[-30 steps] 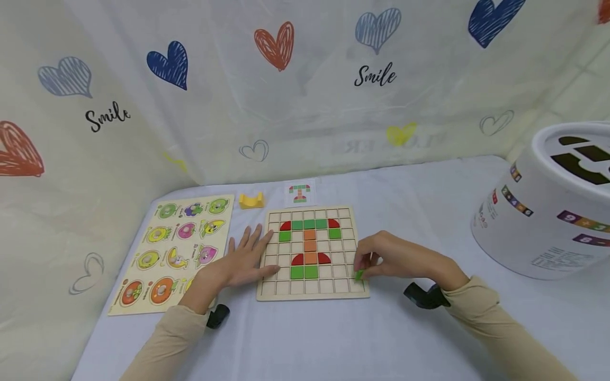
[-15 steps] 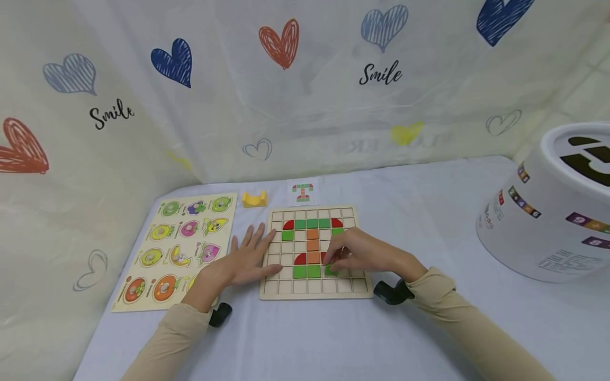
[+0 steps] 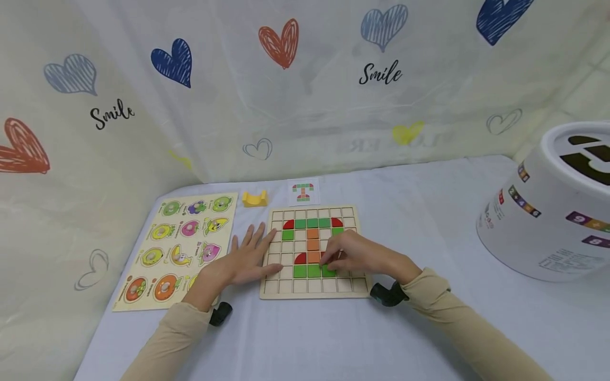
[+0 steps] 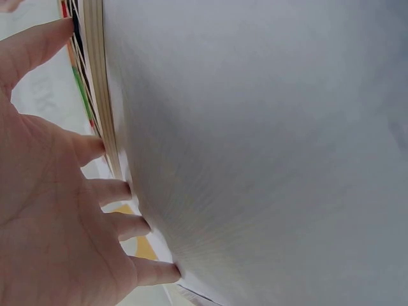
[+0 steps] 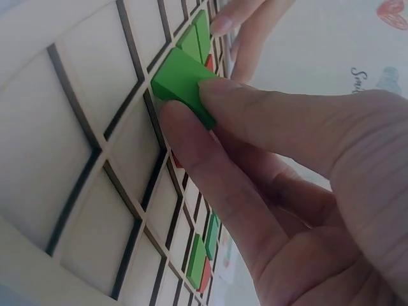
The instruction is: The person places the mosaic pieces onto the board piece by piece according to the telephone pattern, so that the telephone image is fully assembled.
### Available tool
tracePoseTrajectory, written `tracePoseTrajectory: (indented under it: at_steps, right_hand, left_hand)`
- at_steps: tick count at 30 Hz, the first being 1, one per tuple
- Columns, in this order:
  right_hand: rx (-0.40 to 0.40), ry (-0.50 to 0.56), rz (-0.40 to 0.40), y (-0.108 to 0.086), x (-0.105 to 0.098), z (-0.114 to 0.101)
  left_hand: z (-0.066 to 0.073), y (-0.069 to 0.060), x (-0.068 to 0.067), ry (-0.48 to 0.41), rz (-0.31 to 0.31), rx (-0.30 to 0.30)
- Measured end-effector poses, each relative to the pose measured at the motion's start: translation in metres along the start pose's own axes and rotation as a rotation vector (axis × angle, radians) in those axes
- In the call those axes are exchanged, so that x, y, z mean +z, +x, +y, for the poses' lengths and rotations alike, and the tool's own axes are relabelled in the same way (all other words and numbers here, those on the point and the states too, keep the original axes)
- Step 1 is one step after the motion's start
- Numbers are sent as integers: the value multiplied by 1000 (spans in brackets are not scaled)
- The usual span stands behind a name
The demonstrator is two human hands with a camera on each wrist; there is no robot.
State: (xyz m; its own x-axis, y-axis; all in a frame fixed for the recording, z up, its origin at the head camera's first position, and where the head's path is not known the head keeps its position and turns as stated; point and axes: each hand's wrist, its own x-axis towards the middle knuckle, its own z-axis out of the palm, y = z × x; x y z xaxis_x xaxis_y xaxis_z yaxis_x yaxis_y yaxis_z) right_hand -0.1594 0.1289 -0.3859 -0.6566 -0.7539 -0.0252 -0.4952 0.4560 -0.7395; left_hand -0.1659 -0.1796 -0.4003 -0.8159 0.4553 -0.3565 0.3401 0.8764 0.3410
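Observation:
A wooden grid board (image 3: 278,288) lies on the table with red, green and orange blocks set in its cells. My right hand (image 3: 359,254) pinches a green block (image 5: 185,80) between thumb and index finger, at the cell right of two green blocks (image 3: 306,271). In the right wrist view that block stands partly above the grid. My left hand (image 3: 238,264) lies with spread fingers at the board's left edge, thumb and a fingertip touching it. The left wrist view shows that palm (image 4: 51,210) beside the board's side. My right hand covers part of the right red block.
A card (image 3: 303,191) with a block picture lies behind the board, beside a yellow arch-shaped block (image 3: 254,199). At left lies a fruit puzzle board (image 3: 152,275), partly under my left arm. A big white bucket (image 3: 529,233) stands at right.
My right hand has carried the green block from the board's right edge leftward to the row of green blocks, then lowered it slightly. My left hand keeps its place on the board.

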Motion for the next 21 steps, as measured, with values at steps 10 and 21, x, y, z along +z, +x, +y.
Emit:
tracePoseTrajectory:
  at_steps: [10,21]
  right_hand:
    - [-41,-157,21,0,6,-9]
    - [-17,-345,16,-1,13,-16]
  left_hand:
    - [-1,-1,-1,-4,5,2]
    - [-2,2,1,0,1,0]
